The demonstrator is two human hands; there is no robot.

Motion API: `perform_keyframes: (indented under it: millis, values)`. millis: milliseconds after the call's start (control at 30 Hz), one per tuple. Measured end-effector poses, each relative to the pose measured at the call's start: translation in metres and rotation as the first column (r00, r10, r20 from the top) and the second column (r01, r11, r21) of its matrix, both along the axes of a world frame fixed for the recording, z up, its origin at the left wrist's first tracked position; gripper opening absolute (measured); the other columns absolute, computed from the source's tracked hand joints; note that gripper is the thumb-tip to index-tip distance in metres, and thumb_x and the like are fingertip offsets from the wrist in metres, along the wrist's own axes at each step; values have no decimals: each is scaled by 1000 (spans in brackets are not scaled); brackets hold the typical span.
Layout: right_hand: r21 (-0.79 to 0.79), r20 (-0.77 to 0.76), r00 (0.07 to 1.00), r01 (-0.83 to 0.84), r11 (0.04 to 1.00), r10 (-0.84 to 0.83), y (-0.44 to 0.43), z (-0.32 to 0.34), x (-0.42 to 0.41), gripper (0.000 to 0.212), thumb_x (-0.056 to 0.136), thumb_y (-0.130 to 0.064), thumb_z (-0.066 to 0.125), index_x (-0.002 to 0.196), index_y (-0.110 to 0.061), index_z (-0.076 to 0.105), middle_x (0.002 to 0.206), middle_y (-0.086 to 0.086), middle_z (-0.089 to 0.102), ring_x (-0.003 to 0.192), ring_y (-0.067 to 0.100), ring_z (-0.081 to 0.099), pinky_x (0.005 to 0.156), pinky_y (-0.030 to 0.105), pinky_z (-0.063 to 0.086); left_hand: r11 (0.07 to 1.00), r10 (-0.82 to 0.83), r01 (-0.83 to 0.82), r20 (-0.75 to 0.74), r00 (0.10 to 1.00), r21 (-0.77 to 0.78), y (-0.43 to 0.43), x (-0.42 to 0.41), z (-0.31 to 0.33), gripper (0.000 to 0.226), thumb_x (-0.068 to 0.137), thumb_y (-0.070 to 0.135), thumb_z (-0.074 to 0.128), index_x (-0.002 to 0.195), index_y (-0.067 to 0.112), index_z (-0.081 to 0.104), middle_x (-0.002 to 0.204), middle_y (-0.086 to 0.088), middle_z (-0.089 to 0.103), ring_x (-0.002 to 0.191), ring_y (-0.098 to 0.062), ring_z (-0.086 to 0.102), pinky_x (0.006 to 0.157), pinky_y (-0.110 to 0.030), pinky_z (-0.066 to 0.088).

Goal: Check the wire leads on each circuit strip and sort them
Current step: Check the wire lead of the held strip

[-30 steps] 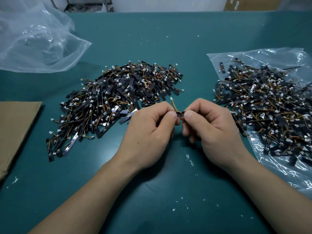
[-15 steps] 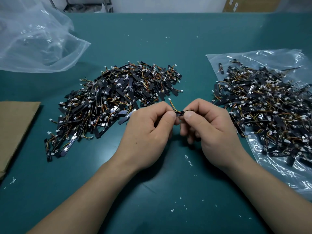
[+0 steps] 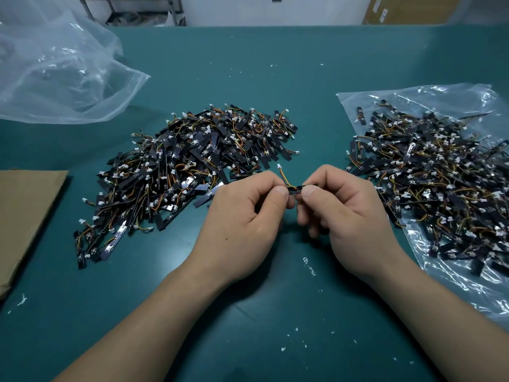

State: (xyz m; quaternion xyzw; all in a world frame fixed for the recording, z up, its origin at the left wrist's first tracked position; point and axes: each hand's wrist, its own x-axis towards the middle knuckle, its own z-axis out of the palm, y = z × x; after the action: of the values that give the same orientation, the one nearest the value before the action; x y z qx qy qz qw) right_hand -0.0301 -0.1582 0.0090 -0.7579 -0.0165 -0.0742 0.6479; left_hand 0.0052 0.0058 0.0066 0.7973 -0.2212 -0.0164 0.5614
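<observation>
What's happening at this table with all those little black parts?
A person is checking small circuit strips one at a time. Both the left hand and the right hand pinch a single strip, whose colored wire lead with a white connector sticks up between them. One pile of strips lies bare on the green table; another pile sits on a clear plastic bag to the right.

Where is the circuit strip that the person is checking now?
In the head view, the circuit strip is centre frame, pinched between the left hand and right hand, above the table between both piles.
</observation>
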Motion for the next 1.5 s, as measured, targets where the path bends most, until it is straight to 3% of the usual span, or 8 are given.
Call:
perform_keyframes:
  millis: [167,333,533,1267,1500]
  values:
    - [-5,5,1000,-25,1000,25,0,1,0,19,91,-20,56,75,-13,61,62,6,65,49,14,52,49,28,44,1000,-18,18,6,1000,-3,1,-1,1,26,96,23,51,75,16,63,60,-6,57,56,-17,48,55,-35,39]
    - [-14,-12,1000,11,1000,-11,0,2,2,20,92,-21,55,74,-13,60,62,6,65,47,16,52,48,26,42,1000,-3,2,33,999,24,0,0,0,22,98,25,53,79,21,65,58,2,56,53,-8,45,55,-26,36]
    - [-10,3,1000,-9,1000,9,1,4,0,20,92,-19,55,74,-13,61,61,5,65,48,15,52,48,25,42,1000,-31,31,15,999,-4,1,0,1,24,95,24,53,75,18,64,58,-5,56,53,-11,44,54,-30,37]
    - [-22,7,1000,-25,999,25,1,3,0,20,92,-19,56,75,-15,62,63,6,66,49,13,52,50,27,44,1000,-26,26,10,1000,-10,2,0,2,24,95,25,53,74,19,63,59,-4,56,53,-10,44,53,-28,36]
    - [-5,12,999,-41,999,42,0,4,-1,22,85,-36,56,74,-17,61,64,7,66,49,14,53,50,24,44,1000,-27,27,2,1000,-2,2,0,1,24,95,23,52,74,18,64,58,7,57,53,-8,45,54,-27,35]
